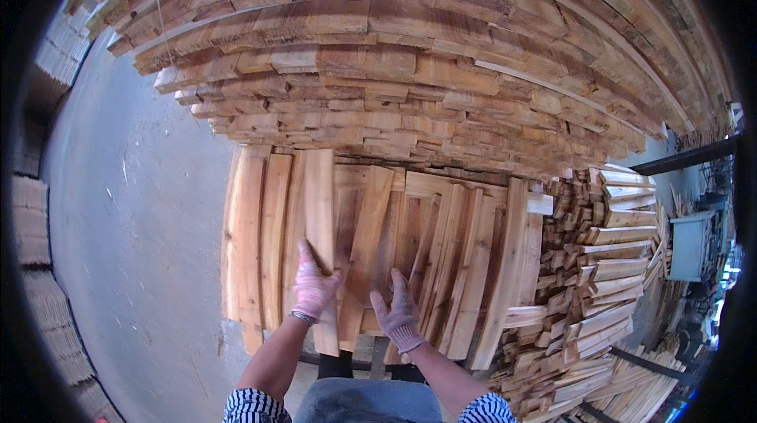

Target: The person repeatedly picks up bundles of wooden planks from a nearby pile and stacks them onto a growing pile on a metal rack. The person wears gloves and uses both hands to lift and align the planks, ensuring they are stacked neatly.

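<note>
My left hand (315, 285), in a pinkish work glove, is closed round a pale wooden board (320, 198) that lies lengthwise over the other boards. My right hand (398, 314), gloved as well, is open with thumb and fingers apart, above the pile and just right of a reddish-brown board (365, 261). Whether its fingertips touch the wood I cannot tell. Several more boards lie side by side and partly overlapping around both hands, such as a light board (272, 226) on the left and a long slanted board (505, 273) on the right.
A tall stack of boards (378, 60) rises just beyond the pile. On the right stand more heaped boards (623, 265), a dark metal bar (686, 156) and a light blue machine (692, 245). Grey floor (142, 210) lies left; wood stacks (49, 313) line the far left.
</note>
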Motion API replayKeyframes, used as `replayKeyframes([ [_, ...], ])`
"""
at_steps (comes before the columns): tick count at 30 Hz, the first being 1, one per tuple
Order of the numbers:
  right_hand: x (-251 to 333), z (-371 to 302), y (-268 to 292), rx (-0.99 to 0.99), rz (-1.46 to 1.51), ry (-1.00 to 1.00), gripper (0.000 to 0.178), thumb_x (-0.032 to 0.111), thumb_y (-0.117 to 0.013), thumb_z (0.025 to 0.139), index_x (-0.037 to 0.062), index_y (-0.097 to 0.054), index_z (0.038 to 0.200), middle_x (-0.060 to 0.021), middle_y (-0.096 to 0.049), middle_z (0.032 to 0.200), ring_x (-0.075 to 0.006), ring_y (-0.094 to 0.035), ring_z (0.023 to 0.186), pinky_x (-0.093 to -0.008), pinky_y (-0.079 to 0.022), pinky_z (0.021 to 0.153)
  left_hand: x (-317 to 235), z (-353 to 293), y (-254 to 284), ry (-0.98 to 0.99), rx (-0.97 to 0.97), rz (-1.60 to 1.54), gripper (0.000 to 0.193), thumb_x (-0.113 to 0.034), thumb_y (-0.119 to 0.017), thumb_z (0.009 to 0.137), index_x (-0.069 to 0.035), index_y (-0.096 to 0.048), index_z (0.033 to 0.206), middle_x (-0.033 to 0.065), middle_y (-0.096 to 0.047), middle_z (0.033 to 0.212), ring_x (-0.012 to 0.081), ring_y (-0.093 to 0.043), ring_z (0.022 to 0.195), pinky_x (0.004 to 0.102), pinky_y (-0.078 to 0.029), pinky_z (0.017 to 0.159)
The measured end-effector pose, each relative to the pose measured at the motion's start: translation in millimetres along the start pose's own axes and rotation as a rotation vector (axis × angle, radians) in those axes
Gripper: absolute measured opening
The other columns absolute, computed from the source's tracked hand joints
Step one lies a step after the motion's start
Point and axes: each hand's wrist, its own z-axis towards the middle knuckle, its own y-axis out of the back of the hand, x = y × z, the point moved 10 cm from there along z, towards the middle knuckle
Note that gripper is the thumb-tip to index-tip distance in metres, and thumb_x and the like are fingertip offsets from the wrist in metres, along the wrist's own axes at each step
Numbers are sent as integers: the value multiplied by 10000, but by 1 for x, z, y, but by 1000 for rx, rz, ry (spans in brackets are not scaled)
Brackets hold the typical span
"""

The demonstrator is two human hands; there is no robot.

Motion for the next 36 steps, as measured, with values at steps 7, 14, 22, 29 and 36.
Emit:
replayKeyframes([
  [7, -31, 46, -108, 130, -258, -445, 1139, 498, -731, 788, -73, -76, 1524, -309, -186, 1568, -426, -218, 1461, -470, -208, 1192, 37, 55, 24, -95, 94, 795, 1102, -382, -720, 746, 51, -91, 1540, 308, -26, 1607, 508, 42, 1479, 570, 16, 1201],
  [14, -7, 28, -41, 26, -111, -432, 1043, 421, -728, 790, 36, -135, 1557, -267, -271, 1557, -393, -329, 1422, -424, -317, 1154, 71, 63, 19, -111, 263, 797, 1308, -596, -749, 712, 74, 24, 1528, 356, 57, 1580, 528, 74, 1465, 574, -4, 1192],
  [22, -57, -6, 141, -38, -621, -604, 991, 374, -681, 817, 11, -128, 1555, -256, -284, 1546, -433, -381, 1357, -446, -318, 1151, 63, 60, 27, -14, 337, 739, 1381, -534, -826, 646, 22, 64, 1543, 330, 106, 1588, 497, 136, 1469, 551, 32, 1192],
  [29, -147, -1, 148, -94, -472, -754, 912, 319, -738, 789, 69, -254, 1521, -246, -505, 1318, -418, -522, 1223, -463, -467, 1014, 62, 72, 22, -36, 349, 879, 1411, -621, -785, 651, 48, 92, 1531, 341, 136, 1579, 490, 164, 1466, 547, 42, 1192],
  [36, -90, -16, 153, 49, -217, -485, 802, 346, -745, 795, 20, -380, 1430, -236, -570, 1293, -378, -586, 1177, -444, -474, 1020, 58, 62, 26, 116, 410, 848, 1425, -601, -795, 645, 55, 120, 1519, 345, 146, 1570, 502, 179, 1457, 571, 55, 1181],
])
